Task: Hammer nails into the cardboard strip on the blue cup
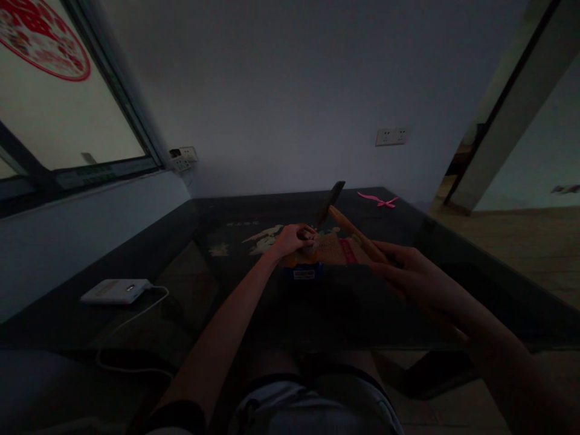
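My right hand (403, 266) is wrapped round the wooden handle of a hammer (356, 232). Its dark head (334, 198) is raised over the table, up and to the right of my left hand. My left hand (292, 238) has its fingers curled round a small item that the dim light hides. Directly beneath those fingers is a yellow and blue package (303, 272) with a white label. A tan, printed flat piece (335, 249) with a red band lies to the right of it, between my two hands.
The dark glossy table (254, 211) has a pale flower print and meets the wall behind. A pink ribbon (383, 201) lies at the far right. A white power bank (116, 291) with a cable (136, 322) lies at the left; the cable runs off the front edge.
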A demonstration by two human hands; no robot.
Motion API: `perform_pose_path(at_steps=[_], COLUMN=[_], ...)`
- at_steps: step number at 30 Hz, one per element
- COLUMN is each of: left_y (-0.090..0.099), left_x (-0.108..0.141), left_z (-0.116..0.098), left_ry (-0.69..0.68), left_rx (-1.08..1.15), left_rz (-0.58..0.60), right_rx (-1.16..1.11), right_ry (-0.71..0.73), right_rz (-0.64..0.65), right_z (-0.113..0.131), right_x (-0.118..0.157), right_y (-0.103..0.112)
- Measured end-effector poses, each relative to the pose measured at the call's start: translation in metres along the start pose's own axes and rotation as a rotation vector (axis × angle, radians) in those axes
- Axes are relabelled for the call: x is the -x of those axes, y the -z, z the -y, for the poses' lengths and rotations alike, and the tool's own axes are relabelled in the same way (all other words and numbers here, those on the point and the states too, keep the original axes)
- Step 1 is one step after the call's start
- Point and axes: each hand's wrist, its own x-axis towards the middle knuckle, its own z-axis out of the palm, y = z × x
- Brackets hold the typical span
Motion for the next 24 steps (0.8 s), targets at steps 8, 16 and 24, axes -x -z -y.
perform_pose_path(at_steps=[8, 16, 24], left_y=[0.018, 0.046, 0.027], left_x=[-0.003, 0.032, 0.038], left_z=[0.012, 0.036, 0.03], left_ry=[0.063, 0.14, 0.144], left_rx=[0.326, 0.241, -0.029], left_rz=[-0.016, -0.192, -0.173], right_rx=[-0.019, -0.019, 0.013], right_ry=[-0.083, -0.08, 0.063], right_rz=[-0.029, -0.083, 0.036], right_z=[-0.021, -0.015, 0.008], right_x=[0.017, 0.019, -0.017], right_y=[-0.003, -0.002, -0.02])
